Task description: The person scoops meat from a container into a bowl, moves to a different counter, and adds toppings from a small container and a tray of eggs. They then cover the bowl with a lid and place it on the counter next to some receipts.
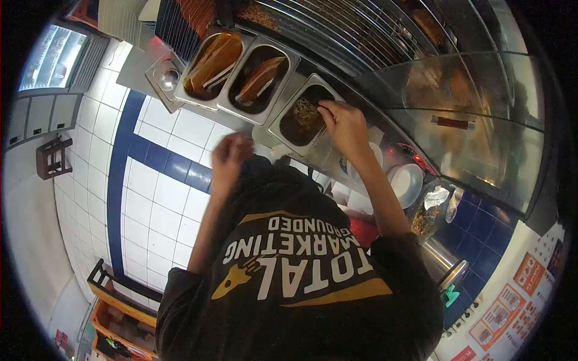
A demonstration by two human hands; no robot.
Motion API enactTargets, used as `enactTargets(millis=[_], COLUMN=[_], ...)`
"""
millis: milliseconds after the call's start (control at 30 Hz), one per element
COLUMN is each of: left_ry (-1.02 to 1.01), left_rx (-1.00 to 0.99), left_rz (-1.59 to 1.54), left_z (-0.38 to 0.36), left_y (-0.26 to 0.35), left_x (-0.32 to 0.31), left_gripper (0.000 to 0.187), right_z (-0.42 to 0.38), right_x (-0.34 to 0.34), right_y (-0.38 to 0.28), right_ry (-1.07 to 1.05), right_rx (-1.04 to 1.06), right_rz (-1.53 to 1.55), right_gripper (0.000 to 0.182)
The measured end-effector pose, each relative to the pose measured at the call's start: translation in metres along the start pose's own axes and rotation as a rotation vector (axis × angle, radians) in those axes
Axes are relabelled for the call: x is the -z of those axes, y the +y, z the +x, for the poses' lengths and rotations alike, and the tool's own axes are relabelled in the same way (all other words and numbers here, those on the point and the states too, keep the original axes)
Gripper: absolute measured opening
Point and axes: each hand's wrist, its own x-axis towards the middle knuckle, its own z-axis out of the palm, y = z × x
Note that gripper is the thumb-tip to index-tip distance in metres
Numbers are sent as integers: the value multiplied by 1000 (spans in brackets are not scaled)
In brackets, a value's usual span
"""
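Observation:
My right hand (346, 123) reaches over the right side of a metal pan (274, 129) that holds brown crumbly bits (304, 114). Its thumb and fingertips are pinched together at the pan's inner edge; what is between them, if anything, is too small to make out. My left hand (232, 153) hovers in front of the counter, apart from the pans, with curled fingers that are blurred and dark. Left of the crumb pan stand two more metal pans: one with a brown piece and a pale strip (262, 81), the other with larger orange-brown pieces (214, 60).
Behind the pans are a wire rack (337, 30) and a glass panel (469, 120). White tubs (404, 183) and a clear container of brown bits (426, 219) stand at the right. A small metal container (168, 78) is at the far left. White floor tiles (162, 210) lie to my left.

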Motion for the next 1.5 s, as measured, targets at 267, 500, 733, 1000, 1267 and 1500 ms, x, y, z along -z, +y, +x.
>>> enactTargets(millis=[267,500,733,1000,1267,1500], left_ry=[-207,-191,-155,-177,-212,-215], left_rx=[308,273,268,193,166,172], left_rz=[-113,-134,-128,-96,-167,-118], left_z=[-2,-1,-1,1,5,5], left_y=[5,-4,-6,-9,-18,-16], left_x=[-60,-60,-62,-64,-61,-60], left_gripper=[30,29,26,23,21,22], right_z=[-12,-36,-39,-24,-20,-27], right_x=[1,17,16,5,-8,8], right_y=[-12,-30,-45,-28,-5,-29], right_ry=[-83,-61,-172,2,-62,-193], right_rx=[-185,-1,163,73,-34,-171], right_rz=[303,193,101,-41,6,336], right_gripper=[16,15,16,13,16,19])
